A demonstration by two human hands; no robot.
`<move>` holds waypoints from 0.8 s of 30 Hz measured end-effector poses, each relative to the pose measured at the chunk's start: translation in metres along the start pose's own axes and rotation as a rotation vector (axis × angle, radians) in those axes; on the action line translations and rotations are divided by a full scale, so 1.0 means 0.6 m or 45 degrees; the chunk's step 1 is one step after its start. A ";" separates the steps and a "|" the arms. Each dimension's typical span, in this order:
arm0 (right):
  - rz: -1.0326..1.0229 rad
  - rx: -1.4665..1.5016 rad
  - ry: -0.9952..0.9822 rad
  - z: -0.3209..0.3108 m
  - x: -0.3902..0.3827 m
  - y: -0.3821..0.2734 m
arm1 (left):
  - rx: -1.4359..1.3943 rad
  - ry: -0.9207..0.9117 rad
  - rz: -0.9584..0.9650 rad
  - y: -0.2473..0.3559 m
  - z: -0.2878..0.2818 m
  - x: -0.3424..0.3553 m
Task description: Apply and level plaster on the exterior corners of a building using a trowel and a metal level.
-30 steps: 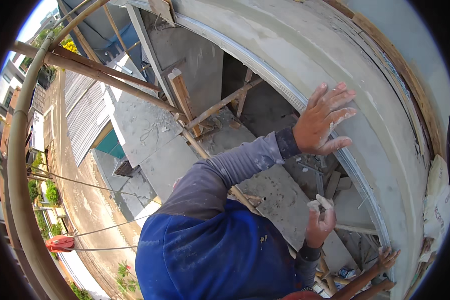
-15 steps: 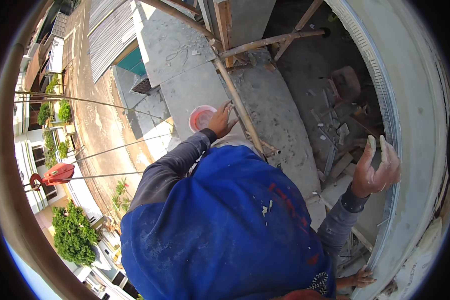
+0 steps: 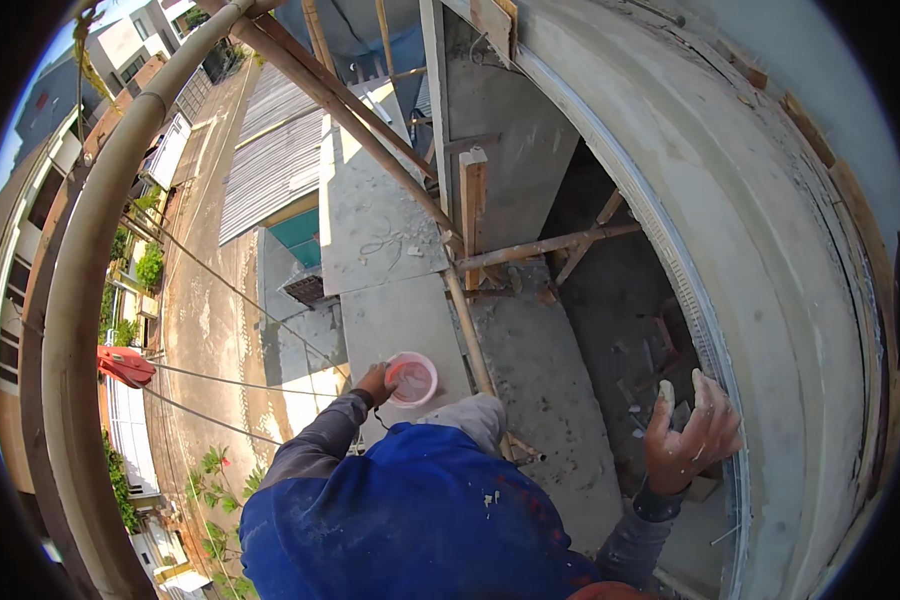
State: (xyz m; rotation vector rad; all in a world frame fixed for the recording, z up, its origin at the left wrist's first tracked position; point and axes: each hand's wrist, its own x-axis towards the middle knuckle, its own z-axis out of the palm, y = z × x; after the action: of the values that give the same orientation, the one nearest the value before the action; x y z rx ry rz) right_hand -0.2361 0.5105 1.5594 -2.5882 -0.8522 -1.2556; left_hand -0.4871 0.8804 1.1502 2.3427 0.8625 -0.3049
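Observation:
A pink plastic bucket (image 3: 416,372) with pale, wet-looking material inside stands beyond my blue-clad body, over the grey slab. At its left rim is my left hand (image 3: 375,384), fingers closed on the edge. My right hand (image 3: 694,432) is raised to the right, fingers curved and apart, with whitish smears and nothing in it. Beside it runs a perforated metal edge strip (image 3: 705,300) along the curved plastered wall (image 3: 770,330). The hand seems close to the strip; I cannot tell whether it touches.
Bamboo poles (image 3: 350,110) and an upright timber (image 3: 473,200) stand ahead. A thick rail pole (image 3: 95,250) curves along the left, near ropes and a red pulley block (image 3: 125,366). Far below lies a street (image 3: 210,200). Right of the slab, a dark recess (image 3: 610,330) holds debris.
The view has tilted, so the bucket sits lower. My left hand has gone from the bucket's right side to its left rim. A person's hand at the lower right is out of view.

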 end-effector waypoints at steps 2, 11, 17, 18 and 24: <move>0.003 0.020 0.013 -0.001 -0.001 0.000 | -0.015 0.047 0.123 0.054 -0.020 0.018; 0.030 0.059 -0.032 -0.009 -0.001 -0.002 | -0.076 0.612 0.627 0.228 -0.217 0.191; 0.106 0.037 -0.049 -0.004 0.000 -0.009 | -0.438 1.097 0.891 0.360 -0.397 0.365; 0.093 -0.014 -0.008 0.003 0.000 -0.010 | -0.417 1.146 0.872 0.385 -0.437 0.393; 0.221 -0.268 0.229 0.072 -0.008 -0.015 | -0.700 1.400 1.231 0.519 -0.699 0.596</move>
State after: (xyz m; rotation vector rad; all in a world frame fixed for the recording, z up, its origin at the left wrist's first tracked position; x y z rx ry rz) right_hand -0.2142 0.5315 1.5271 -2.5829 -0.4753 -1.5692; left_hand -0.0118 1.1364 1.4804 1.9690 0.0698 1.4989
